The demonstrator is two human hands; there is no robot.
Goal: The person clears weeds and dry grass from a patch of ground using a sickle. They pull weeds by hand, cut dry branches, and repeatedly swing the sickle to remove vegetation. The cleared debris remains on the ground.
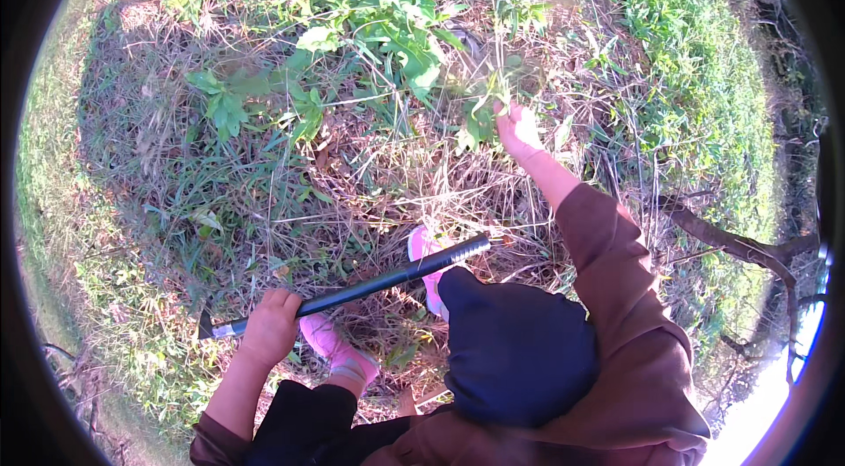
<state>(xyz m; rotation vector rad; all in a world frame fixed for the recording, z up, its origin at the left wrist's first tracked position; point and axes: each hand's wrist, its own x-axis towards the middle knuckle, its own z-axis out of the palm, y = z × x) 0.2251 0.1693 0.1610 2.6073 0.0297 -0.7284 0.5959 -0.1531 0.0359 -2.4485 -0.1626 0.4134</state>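
Note:
My left hand (270, 326) is wrapped around the black tubular handle of a hand tool (370, 286), close to its head. That small dark metal head, too small to identify for certain, points left, while the ribbed grip end lies to the right over one shoe. Out in front, my right hand (519, 128) reaches into the weeds with its fingers closed at a leafy weed stem (496, 93). Leaves and glare partly hide those fingertips. Beside this hand, to the left, grows a broad-leaved green weed (403, 24).
Dry grass and straw (422, 182) cover the ground. Two pink shoes (333, 344) stand beneath the tool, and a dark-clad knee (521, 347) rises near the right arm. A bare tree branch (719, 238) juts in from the right. Lower-growing green weeds (228, 106) stand at left.

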